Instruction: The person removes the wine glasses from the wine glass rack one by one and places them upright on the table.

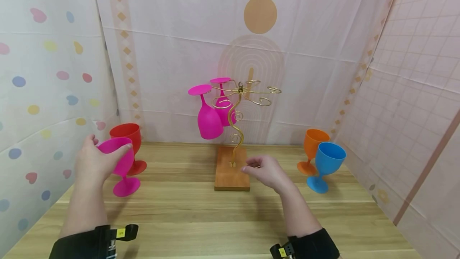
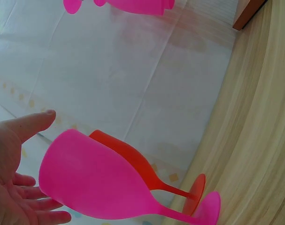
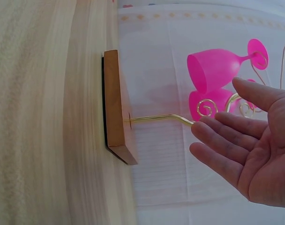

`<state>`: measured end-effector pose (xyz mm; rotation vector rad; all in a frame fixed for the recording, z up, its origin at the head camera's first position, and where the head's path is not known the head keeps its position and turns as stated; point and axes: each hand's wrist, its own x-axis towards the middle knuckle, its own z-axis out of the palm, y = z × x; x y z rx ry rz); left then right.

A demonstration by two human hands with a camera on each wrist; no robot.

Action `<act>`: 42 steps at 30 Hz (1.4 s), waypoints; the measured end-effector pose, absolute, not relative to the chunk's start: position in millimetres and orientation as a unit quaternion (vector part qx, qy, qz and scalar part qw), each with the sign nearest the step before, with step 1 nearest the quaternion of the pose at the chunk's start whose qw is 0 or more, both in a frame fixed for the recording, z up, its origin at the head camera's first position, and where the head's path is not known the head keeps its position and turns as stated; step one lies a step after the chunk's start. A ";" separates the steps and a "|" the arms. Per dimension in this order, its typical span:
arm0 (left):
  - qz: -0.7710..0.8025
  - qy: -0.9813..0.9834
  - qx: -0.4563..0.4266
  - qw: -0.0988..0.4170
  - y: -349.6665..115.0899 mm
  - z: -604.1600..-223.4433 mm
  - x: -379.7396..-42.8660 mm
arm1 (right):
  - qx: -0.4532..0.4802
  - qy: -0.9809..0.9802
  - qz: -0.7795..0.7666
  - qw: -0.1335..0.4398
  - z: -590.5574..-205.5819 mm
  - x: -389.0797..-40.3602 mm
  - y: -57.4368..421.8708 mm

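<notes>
A pink goblet (image 1: 123, 167) stands upright on the table at the left. My left hand (image 1: 94, 159) is at its bowl; in the left wrist view the thumb (image 2: 36, 125) is spread away from the bowl and the fingers reach beside it. Just behind stands a red goblet (image 1: 136, 166). In the middle is a gold wire glass rack (image 1: 240, 131) on a wooden base (image 1: 231, 179). Two pink goblets (image 1: 209, 123) hang upside down from its left arms. My right hand (image 1: 267, 173), fingers relaxed and holding nothing, hovers by the base, in front of the stem.
On the right side of the table (image 1: 172, 219) stand an orange goblet (image 1: 312, 147) and a blue goblet (image 1: 328, 163), both upright. Bare wire hooks (image 1: 271, 90) extend to the rack's right. Patterned cloth (image 1: 172, 71) hangs behind and at both sides.
</notes>
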<state>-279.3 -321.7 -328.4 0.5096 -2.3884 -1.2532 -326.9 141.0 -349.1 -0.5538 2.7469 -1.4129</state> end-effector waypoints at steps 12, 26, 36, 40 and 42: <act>-0.407 -0.856 0.181 0.263 -309.2 -315.6 -271.0 | -0.164 0.863 -0.477 -0.040 -339.5 -326.5 150.0; -0.358 -0.866 0.135 0.321 -284.6 -303.3 -268.1 | -0.151 0.846 -0.500 -0.107 -324.7 -319.6 156.4; -0.318 -0.879 0.068 0.348 -256.1 -297.5 -266.5 | -0.179 0.816 -0.534 -0.125 -316.6 -312.0 158.1; -0.315 -0.881 0.043 0.350 -246.9 -297.5 -266.8 | -0.203 0.810 -0.530 -0.145 -313.6 -307.2 155.7; -0.313 -0.882 0.027 0.350 -242.8 -298.4 -267.8 | -0.219 0.807 -0.526 -0.156 -313.0 -305.2 153.5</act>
